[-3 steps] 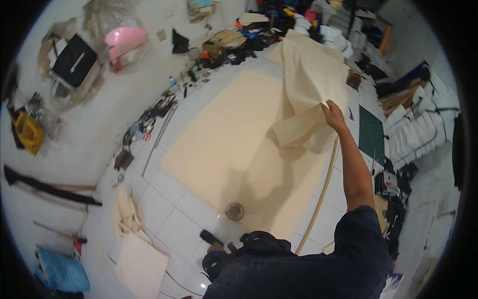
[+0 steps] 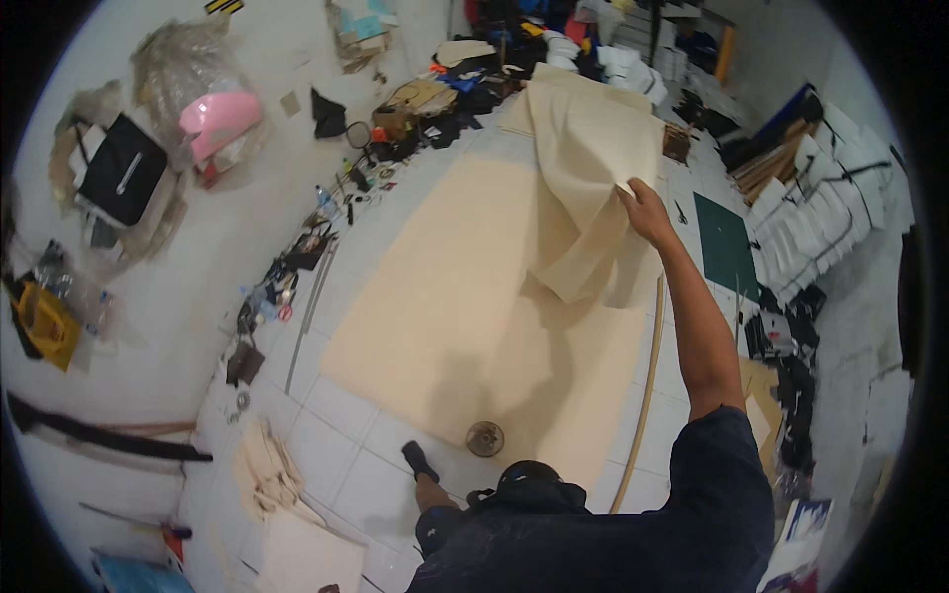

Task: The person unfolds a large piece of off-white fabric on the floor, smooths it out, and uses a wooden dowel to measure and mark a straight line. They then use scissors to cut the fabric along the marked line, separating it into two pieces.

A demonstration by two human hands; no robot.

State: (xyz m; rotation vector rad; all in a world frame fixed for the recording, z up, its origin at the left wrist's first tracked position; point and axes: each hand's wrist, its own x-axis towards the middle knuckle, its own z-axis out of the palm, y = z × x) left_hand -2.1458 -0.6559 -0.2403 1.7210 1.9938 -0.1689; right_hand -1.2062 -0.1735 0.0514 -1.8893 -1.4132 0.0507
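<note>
My right hand [image 2: 647,215] reaches forward with its fingers closed on the edge of a cream fabric sheet [image 2: 583,148]. The sheet hangs in loose folds below the hand and trails away to the far end of the floor. Beneath it, a large cream sheet [image 2: 425,267] lies flat on the white tiles. On the near edge of that flat sheet sits a round, metallic-looking disc [image 2: 484,439]. My left hand does not show; my dark-clothed body covers the lower middle.
A long tan strip [image 2: 647,395] runs along the flat sheet's right side. Beyond it are scissors [image 2: 681,211] and a green mat [image 2: 727,245]. Clutter lines the left wall, including a metal ruler [image 2: 311,306]. Crumpled cream cloth [image 2: 267,469] lies near left, close to my foot [image 2: 419,460].
The whole view has shifted a little. My right hand still grips the fabric, whose hanging folds have swung and changed shape. My foot now shows farther out from my body.
</note>
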